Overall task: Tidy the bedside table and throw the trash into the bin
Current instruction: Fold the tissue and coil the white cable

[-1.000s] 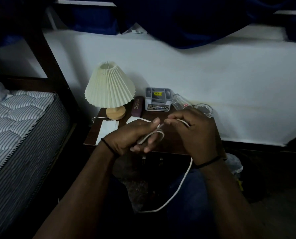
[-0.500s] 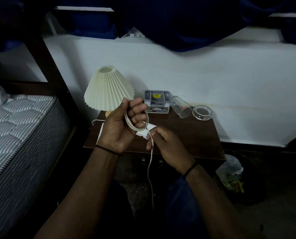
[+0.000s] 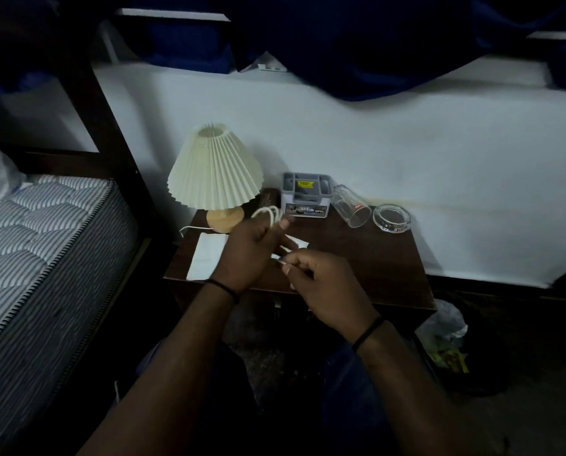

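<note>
My left hand (image 3: 247, 255) holds a coil of white cable (image 3: 268, 213) over the dark wooden bedside table (image 3: 367, 268); loops stick up above its fingers. Just to its right, my right hand (image 3: 321, 287) pinches the cable's loose end between thumb and fingers. A white plug or adapter (image 3: 296, 243) lies on the table behind the hands, partly hidden. At the right of the table, on the floor, stands a bin with a plastic liner (image 3: 446, 327) and some trash inside.
On the table are a pleated cream lamp (image 3: 214, 172), a white paper (image 3: 207, 256), a dark case (image 3: 268, 199), a grey organiser box (image 3: 306, 195), a tipped glass (image 3: 350, 205) and a glass ashtray (image 3: 392, 218). A mattress (image 3: 41, 245) lies at the left.
The long hanging length of cable has been wound into the coil in my left hand. My right hand has moved up close to the left, now at the cable's end.
</note>
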A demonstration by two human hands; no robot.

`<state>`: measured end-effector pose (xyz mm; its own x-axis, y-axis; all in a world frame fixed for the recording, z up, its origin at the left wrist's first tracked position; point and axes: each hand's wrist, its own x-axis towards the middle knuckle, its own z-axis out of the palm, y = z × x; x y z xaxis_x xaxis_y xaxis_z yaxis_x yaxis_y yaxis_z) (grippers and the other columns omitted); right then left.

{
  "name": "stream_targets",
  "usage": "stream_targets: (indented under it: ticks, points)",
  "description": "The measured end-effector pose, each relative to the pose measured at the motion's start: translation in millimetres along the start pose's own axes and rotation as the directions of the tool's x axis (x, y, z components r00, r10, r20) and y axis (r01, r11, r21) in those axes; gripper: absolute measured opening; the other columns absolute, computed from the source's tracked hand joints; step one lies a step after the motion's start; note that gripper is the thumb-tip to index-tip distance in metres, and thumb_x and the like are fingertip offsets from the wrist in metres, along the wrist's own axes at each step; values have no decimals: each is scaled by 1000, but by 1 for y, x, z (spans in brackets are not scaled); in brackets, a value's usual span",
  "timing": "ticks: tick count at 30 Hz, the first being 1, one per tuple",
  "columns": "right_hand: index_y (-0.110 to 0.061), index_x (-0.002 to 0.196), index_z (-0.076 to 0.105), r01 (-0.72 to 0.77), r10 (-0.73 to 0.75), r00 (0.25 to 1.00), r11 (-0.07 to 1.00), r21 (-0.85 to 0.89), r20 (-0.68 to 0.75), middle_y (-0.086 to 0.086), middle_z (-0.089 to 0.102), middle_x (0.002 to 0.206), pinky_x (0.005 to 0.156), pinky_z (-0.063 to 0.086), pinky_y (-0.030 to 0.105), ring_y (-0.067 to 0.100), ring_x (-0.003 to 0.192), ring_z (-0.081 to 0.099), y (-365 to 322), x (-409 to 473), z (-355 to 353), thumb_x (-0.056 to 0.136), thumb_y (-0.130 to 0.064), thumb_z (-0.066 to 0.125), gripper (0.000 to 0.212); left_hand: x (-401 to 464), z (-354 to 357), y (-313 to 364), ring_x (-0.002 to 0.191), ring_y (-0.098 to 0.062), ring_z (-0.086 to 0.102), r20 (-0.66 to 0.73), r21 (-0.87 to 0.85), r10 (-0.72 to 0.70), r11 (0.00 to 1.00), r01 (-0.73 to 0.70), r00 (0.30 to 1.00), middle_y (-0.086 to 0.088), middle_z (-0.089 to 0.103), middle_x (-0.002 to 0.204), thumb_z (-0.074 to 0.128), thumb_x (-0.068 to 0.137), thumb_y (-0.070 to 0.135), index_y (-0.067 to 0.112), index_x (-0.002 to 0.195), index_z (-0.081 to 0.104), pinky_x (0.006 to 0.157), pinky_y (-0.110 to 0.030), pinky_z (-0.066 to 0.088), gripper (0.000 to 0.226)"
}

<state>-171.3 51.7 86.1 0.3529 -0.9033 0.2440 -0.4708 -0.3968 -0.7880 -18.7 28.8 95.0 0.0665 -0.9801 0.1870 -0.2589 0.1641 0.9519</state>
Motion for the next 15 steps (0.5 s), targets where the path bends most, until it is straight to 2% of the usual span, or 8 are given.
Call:
stream_targets:
  ticks: [2, 4, 6, 9, 11, 13, 15]
  points:
    - [-18, 86, 73, 51, -51, 996, 999, -7, -79, -13, 66, 68, 66, 51, 29, 2, 66, 63, 0, 1, -3, 88, -20, 64, 9, 0, 3, -7, 65, -15, 63, 95, 213, 96, 970, -114, 991, -10, 66, 70, 49, 94, 47, 2, 87, 70, 65, -34, 48, 50]
    - [-21, 84, 74, 87, -92, 988, 995, -49, -120, -17, 65, 69, 66, 50, 25, -2, 67, 62, 0, 1, -9, 85, -22, 68, 7, -2, 5, -10, 56, -7, 53, 176, 225, 70, 968, -110, 982, 2, 57, 61, 48, 99, 41, 21, 68, 67, 62, -32, 41, 41]
    - [-24, 83, 74, 66, -74, 988, 996, -63, -132, -14, 69, 71, 67, 52, 29, 1, 67, 64, 3, 2, -16, 81, -28, 73, 6, -4, 5, -10, 49, 1, 46, 189, 184, -19, 983, -16, 982, 10, 53, 54, 44, 101, 38, 29, 60, 62, 58, -26, 36, 47]
    - [-25, 82, 73, 40, -51, 993, 995, -96, -110, -10, 70, 73, 68, 54, 36, 5, 69, 65, 12, 4, -30, 75, -32, 76, 10, -4, -1, -12, 53, -1, 54, 188, 274, -127, 959, 72, 974, 9, 63, 59, 41, 97, 54, 18, 61, 63, 61, -27, 37, 56]
    - [-25, 85, 75, 67, -83, 992, 986, -154, -97, -10, 70, 78, 73, 53, 37, 4, 74, 64, 20, 3, -39, 78, -30, 74, 8, -3, -10, -15, 50, -1, 54, 212, 327, -219, 934, 143, 952, 9, 61, 54, 40, 93, 64, 8, 64, 65, 60, -27, 37, 68]
    - [-27, 91, 76, 80, -106, 987, 974, -213, -117, -10, 69, 83, 77, 52, 35, 3, 78, 64, 26, 2, -44, 82, -27, 71, 10, -5, -14, -15, 50, -11, 54, 281, 303, -296, 930, 208, 913, 3, 59, 55, 38, 81, 81, -1, 77, 67, 61, -31, 42, 88]
    - [-26, 95, 76, 80, -122, 977, 970, -231, -176, -8, 69, 89, 81, 51, 30, 4, 82, 64, 29, 3, -47, 84, -21, 70, 14, -9, -14, -9, 41, -21, 44, 415, 190, -334, 942, 278, 846, -7, 49, 50, 33, 73, 88, 6, 63, 58, 52, -30, 40, 86]
